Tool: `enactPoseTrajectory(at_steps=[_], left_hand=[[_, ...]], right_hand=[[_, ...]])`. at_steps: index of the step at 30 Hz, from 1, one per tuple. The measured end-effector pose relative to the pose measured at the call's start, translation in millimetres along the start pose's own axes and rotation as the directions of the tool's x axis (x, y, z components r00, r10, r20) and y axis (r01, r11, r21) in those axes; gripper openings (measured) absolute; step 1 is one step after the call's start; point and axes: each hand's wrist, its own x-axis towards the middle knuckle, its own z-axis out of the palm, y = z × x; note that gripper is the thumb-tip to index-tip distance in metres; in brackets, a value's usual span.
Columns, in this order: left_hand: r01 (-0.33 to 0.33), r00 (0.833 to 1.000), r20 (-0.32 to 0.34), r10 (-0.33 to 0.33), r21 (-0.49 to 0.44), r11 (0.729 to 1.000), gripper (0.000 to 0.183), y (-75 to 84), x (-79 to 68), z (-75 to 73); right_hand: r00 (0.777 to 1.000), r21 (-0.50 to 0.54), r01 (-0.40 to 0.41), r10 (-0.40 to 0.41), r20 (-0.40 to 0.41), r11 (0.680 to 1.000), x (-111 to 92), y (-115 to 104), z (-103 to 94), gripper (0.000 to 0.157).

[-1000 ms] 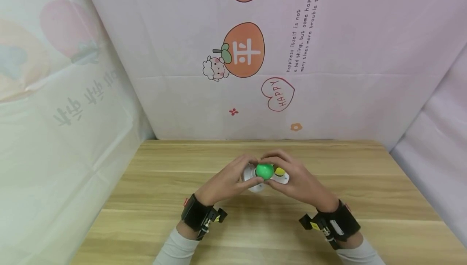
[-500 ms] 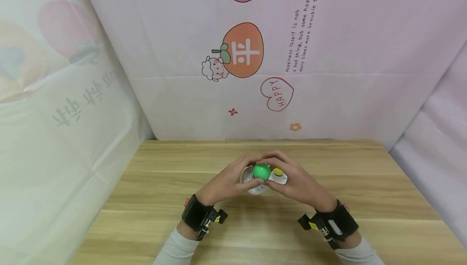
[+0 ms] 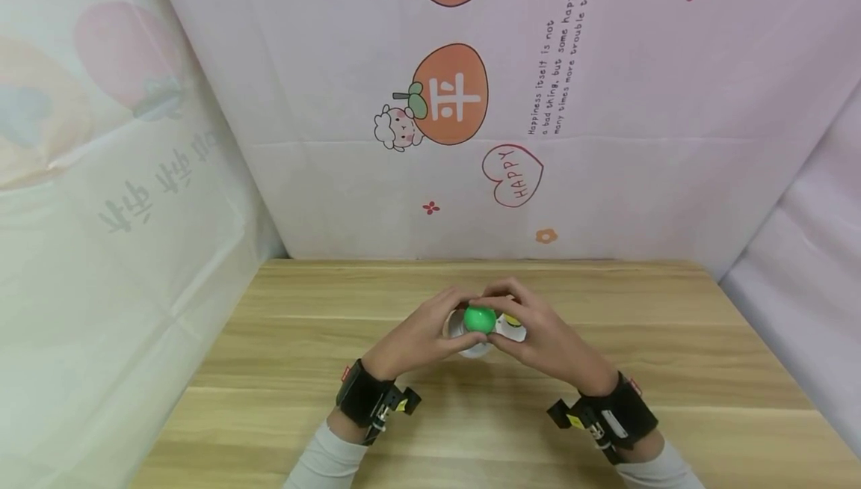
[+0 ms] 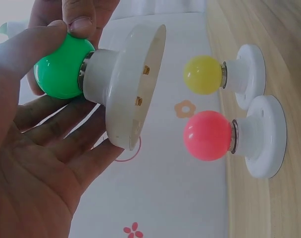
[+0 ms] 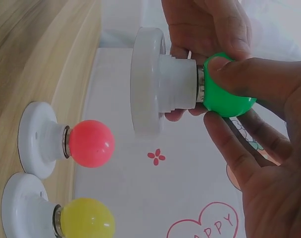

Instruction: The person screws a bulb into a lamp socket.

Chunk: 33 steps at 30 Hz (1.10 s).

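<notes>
A green light bulb (image 3: 480, 318) sits in a white lamp socket (image 4: 128, 87) with a round flared base, held up above the table. My right hand (image 3: 548, 336) pinches the bulb, thumb on one side and fingers on the other, as the right wrist view shows. Around the socket curl the fingers of my left hand (image 3: 420, 336), its thumb near the bulb. Brass-coloured contacts show on the underside of the base in the left wrist view. A metal collar is visible between bulb and socket.
On the wooden table (image 3: 282, 369) stand two more white sockets, one with a red bulb (image 4: 208, 135) and one with a yellow bulb (image 4: 202, 74). In the head view my hands mostly hide them. A printed white cloth (image 3: 336, 197) hangs behind the table.
The green bulb and my right hand have shifted slightly left in the head view. My left hand stays nearly in place around the socket.
</notes>
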Motion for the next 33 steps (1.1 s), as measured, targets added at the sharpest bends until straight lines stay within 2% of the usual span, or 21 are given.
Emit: enactPoseTrajectory(at_steps=[7,11,18,26,29,33], left_hand=[[0.008,1.000,-0.004,-0.009,-0.045,0.999,0.049,-1.9,-0.8,0.5],[-0.001,1.000,-0.010,0.001,-0.072,0.997,0.049,-0.9,-0.8,0.0],[-0.050,0.997,-0.057,0.044,-0.093,0.994,0.048,24.8,2.0,-15.3],[0.010,0.996,-0.093,-0.018,-0.089,0.996,0.047,13.8,-0.7,-17.8],[0.027,0.993,-0.111,-0.037,-0.087,0.996,0.046,-0.3,-2.9,-16.3],[0.062,0.992,-0.103,-0.069,-0.074,0.995,0.046,-21.9,-5.4,-15.2]], right_hand=[[0.999,0.009,-0.040,0.039,0.016,0.999,-1.2,-0.1,1.8,0.057],[0.999,0.009,-0.037,0.036,0.017,0.999,-1.0,0.7,2.8,0.057],[0.999,0.023,-0.044,0.044,0.000,0.999,-0.9,2.3,2.1,0.057],[0.998,0.024,-0.048,0.049,-0.030,0.999,-2.0,5.5,-5.9,0.059],[0.998,0.005,-0.055,0.056,-0.028,0.998,-3.4,9.6,-8.3,0.061],[0.997,-0.017,-0.069,0.068,-0.022,0.997,-5.1,14.7,-9.7,0.061]])
